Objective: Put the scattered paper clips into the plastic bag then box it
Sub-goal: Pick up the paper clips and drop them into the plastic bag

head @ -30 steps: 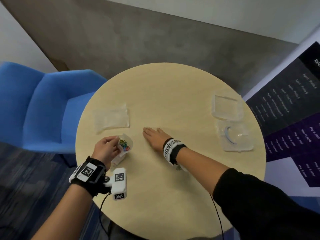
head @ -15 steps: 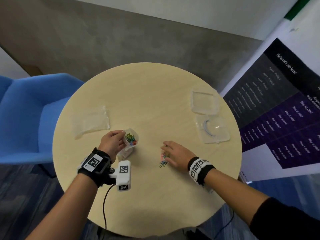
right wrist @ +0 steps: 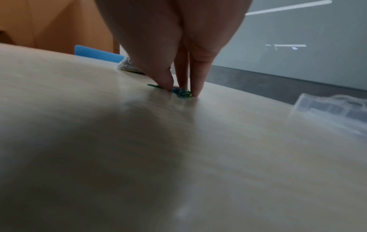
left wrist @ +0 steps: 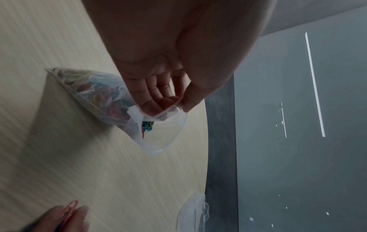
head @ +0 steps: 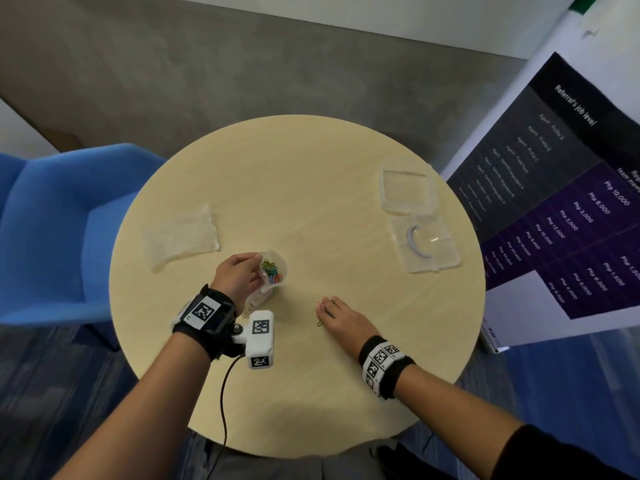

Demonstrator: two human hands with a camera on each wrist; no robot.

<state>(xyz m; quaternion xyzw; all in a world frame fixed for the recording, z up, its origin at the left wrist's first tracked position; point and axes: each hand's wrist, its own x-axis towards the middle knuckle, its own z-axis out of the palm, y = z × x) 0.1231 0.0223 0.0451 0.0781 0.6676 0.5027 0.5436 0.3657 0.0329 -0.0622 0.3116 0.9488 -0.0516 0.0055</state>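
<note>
Wood-grain table (head: 311,188) carries the part-filled plastic bag (head: 273,271), its rim pinched open by the left hand (head: 235,278). Nearby, the right hand (head: 343,318) pinches loose paper clips (right wrist: 181,92) against the surface. Risk: thin clips slip from the fingertips; a slackened rim closes the opening.

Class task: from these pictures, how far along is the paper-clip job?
Done: coloured clips sit in the plastic bag, whose mouth the left hand holds open. In hand: the right hand pinches loose clips on the table. Left: bagging those, then putting the bag into the open box.
</note>
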